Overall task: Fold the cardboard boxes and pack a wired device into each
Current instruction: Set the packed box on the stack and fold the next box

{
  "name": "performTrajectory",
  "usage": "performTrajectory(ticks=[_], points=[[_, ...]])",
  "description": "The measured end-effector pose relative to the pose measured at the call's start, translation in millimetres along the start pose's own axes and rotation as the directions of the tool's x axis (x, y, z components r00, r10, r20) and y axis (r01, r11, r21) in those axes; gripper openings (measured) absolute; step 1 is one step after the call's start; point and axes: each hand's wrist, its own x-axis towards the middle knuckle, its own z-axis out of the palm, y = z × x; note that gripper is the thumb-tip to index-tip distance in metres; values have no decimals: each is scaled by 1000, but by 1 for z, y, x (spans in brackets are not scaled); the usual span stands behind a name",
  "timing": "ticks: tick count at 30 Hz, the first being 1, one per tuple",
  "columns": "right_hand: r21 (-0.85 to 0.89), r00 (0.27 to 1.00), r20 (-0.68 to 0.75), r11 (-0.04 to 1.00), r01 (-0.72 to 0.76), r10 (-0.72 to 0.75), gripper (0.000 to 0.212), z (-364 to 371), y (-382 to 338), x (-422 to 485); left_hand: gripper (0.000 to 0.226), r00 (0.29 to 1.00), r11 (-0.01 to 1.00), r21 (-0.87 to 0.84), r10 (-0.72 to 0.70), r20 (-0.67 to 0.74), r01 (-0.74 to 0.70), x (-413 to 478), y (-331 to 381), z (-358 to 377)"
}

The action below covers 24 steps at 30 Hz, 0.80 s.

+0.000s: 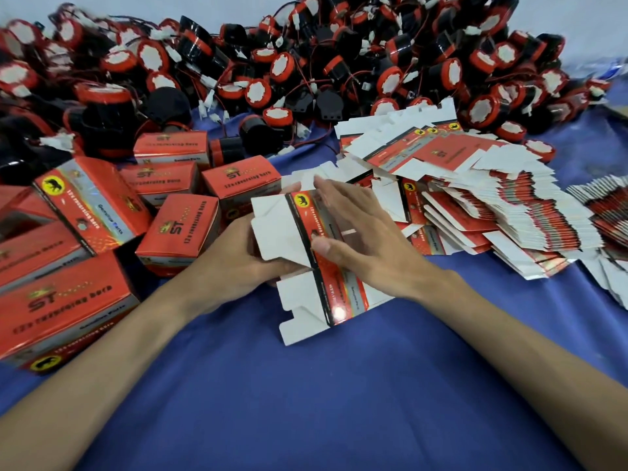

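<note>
A flat box blank (278, 229) is held just above the blue counter (306, 402), between the two hands. The left grip (238, 256) is curled round its white flaps from the left, fingers tucked underneath, so that the blank is kept steady. The right grip (367, 239) is laid flat over the red printed face, fingers straight and spread, thumb pressed against the panel; nothing is enclosed by it. This hold is judged to be meant for squeezing the flattened sleeve open into a tube.

A second blank (306, 304) is seen directly below the held one, nearer the person; whether it is gripped as well cannot be told. Both forearms are stretched forward and converge on the blank, with the wrists kept low.

To the right of the blank, a stack of unfolded blanks (509, 205) is fanned out within reach. To its left, the finished boxes (180, 232) are gathered. Behind it, the wired devices (306, 62) are heaped, presumably so that one can be taken once a box is formed.
</note>
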Motion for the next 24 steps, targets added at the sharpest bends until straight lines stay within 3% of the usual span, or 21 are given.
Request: performTrajectory(ticks=[3, 5, 7, 10, 13, 17, 19, 21, 22, 24], points=[[-146, 982, 112, 975, 165, -149, 106, -3, -4, -2, 73, 998, 998, -19, 58, -32, -59, 0, -3, -1], [-289, 965, 162, 925, 246, -206, 122, -7, -5, -3, 60, 994, 995, -39, 87, -62, -89, -1, -3, 0], [-404, 952, 172, 863, 303, -254, 128, -11, -7, -3, 33, 989, 991, -25, 131, -75, -133, -1, -2, 0], [-456, 942, 162, 824, 336, -294, 120, -17, -13, -5, 17, 976, 970, 133, 211, -54, -203, -2, -1, 0], [-477, 930, 123, 801, 361, -346, 104, -21, -20, -8, 37, 953, 935, 259, 281, -116, -244, 0, 0, 4], [-536, 905, 87, 746, 395, -416, 95, -11, -27, -7, 35, 890, 811, 488, 434, -136, -321, -3, 0, 7], [-484, 896, -22, 789, 378, -444, 94, -12, -28, -5, 27, 887, 884, 371, 390, -248, -285, -1, -1, 5], [-412, 886, -185, 852, 322, -424, 94, -17, -27, -4, 27, 894, 960, 64, 276, -352, -271, 2, 1, 5], [-380, 882, -255, 880, 286, -397, 94, -19, -27, -3, 40, 895, 954, -52, 258, -364, -296, 0, 1, 6], [-335, 873, -348, 915, 225, -342, 93, -20, -26, -3, 73, 899, 936, -126, 267, -347, -327, -3, -4, 6]])
